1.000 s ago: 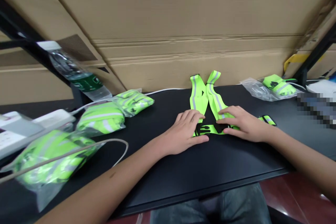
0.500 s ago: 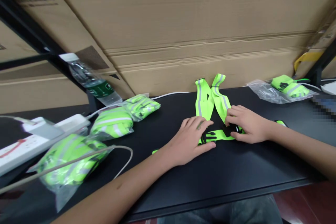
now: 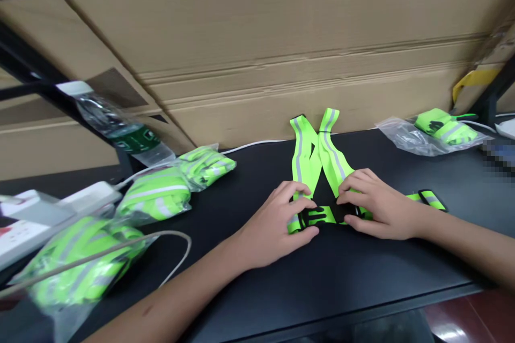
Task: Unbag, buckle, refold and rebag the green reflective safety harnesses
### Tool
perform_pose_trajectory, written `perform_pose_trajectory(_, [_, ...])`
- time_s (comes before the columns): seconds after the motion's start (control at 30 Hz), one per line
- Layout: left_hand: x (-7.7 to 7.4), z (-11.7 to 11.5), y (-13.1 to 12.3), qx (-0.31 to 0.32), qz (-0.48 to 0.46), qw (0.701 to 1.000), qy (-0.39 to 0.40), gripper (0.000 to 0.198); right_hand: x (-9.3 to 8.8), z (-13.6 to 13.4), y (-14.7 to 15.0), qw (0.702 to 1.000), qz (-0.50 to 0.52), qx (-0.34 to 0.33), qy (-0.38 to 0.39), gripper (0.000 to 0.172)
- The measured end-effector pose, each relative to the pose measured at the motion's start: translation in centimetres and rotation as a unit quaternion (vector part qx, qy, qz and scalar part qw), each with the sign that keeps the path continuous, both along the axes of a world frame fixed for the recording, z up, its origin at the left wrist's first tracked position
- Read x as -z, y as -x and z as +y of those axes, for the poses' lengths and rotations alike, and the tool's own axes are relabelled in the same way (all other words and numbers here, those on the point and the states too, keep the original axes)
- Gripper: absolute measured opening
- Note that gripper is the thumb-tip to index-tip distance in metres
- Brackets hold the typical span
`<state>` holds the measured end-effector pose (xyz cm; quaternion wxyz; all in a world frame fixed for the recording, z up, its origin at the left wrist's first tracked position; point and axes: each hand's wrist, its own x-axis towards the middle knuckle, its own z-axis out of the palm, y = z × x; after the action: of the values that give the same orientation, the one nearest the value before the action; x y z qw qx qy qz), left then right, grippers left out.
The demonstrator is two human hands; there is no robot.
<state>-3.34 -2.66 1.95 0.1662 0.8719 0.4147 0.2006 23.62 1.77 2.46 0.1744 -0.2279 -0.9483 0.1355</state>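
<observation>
A neon-yellow reflective harness (image 3: 304, 163) with grey stripes lies on the black table, its two straps reaching up to the cardboard behind. My left hand (image 3: 277, 220) grips the pronged half of a black side-release buckle (image 3: 316, 216) between thumb and fingers. Its prongs point right. My right hand (image 3: 376, 203) is closed on the black socket half (image 3: 344, 212), partly hidden under the fingers. The two halves look apart, with yellow webbing showing between them. Another strap end with a black slider (image 3: 432, 200) sticks out beyond my right wrist.
Bagged yellow harnesses (image 3: 156, 195) lie at the left, beside a white power strip (image 3: 88, 203) and a looping cable (image 3: 177, 233). A plastic bottle (image 3: 120, 126) leans behind them. Another yellow harness (image 3: 446, 126) on a clear bag lies back right. Cardboard (image 3: 281, 21) walls the rear.
The view has shifted slightly. Both hands keep hold of the buckle halves, which look a little closer together. More of the strap end by my right wrist shows.
</observation>
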Motion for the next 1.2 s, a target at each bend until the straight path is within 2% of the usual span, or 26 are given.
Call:
perform_pose_trajectory(0.1, [0.2, 0.1, -0.4, -0.028, -0.020, 0.999, 0.018, 0.027, 0.0, -0.2, 0.4, 1.000, 0.022, 0.002, 0.007, 0.021])
perform_pose_trajectory(0.3, [0.3, 0.0, -0.9, -0.037, -0.047, 0.997, 0.056, 0.030, 0.1, -0.3, 0.5, 0.999, 0.048, 0.010, -0.004, 0.024])
perform_pose_trajectory(0.6, [1.1, -0.1, -1.6, -0.024, -0.099, 0.993, 0.067, 0.033, -0.3, -0.8, 1.1, 1.000, 0.001, 0.004, -0.031, 0.026])
perform_pose_trajectory(0.8, [1.1, 0.2, -2.0, -0.029, -0.149, 0.986, 0.073, 0.038, 0.3, -0.6, 1.5, 0.999, 0.003, -0.013, -0.034, 0.030])
perform_pose_trajectory(0.93, [1.0, 0.2, -1.8, -0.026, -0.127, 0.988, 0.084, 0.054, 0.6, -0.3, 1.5, 1.000, 0.003, -0.008, -0.017, 0.036])
perform_pose_trajectory(1.03, [0.7, 0.0, -1.3, -0.006, -0.089, 0.992, 0.091, 0.059, 0.4, -0.5, 1.1, 1.000, 0.011, -0.011, 0.009, 0.043])
perform_pose_trajectory(1.13, [0.0, -0.2, -0.5, -0.013, -0.061, 0.996, 0.061, 0.053, -0.3, -1.2, 0.3, 1.000, 0.016, -0.006, 0.023, 0.057])
perform_pose_trajectory(1.2, [-0.4, -0.3, 0.1, -0.014, -0.042, 0.999, 0.032, 0.041, -0.8, -1.6, -0.2, 1.000, 0.012, 0.010, 0.019, 0.050])
